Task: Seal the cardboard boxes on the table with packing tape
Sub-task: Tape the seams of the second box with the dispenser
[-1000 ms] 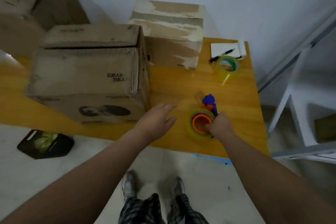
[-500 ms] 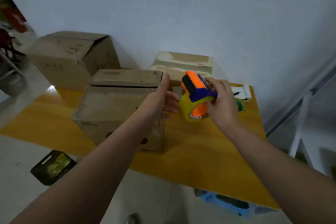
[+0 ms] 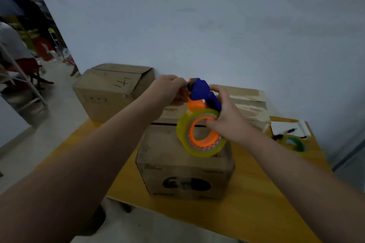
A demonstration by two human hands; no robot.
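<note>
Tape dispenser (image 3: 203, 94) held in the air over box (image 3: 183, 165) by counter's (image 3: 256, 203) near edge. Left grip (image 3: 167, 90) pinching its front tip; right grip (image 3: 225, 120) curled round its blue handle, thumb at the roll's core.

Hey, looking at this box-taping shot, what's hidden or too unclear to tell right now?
- Head view: whether the left hand has the loose tape end; it covers the mouth of the tape dispenser.
- Head view: the front box top flaps, partly behind the tape roll and the right hand.
- Head view: the front box's dark print, blurred.
- Head view: the rear taped box, partly behind the right hand.
</note>
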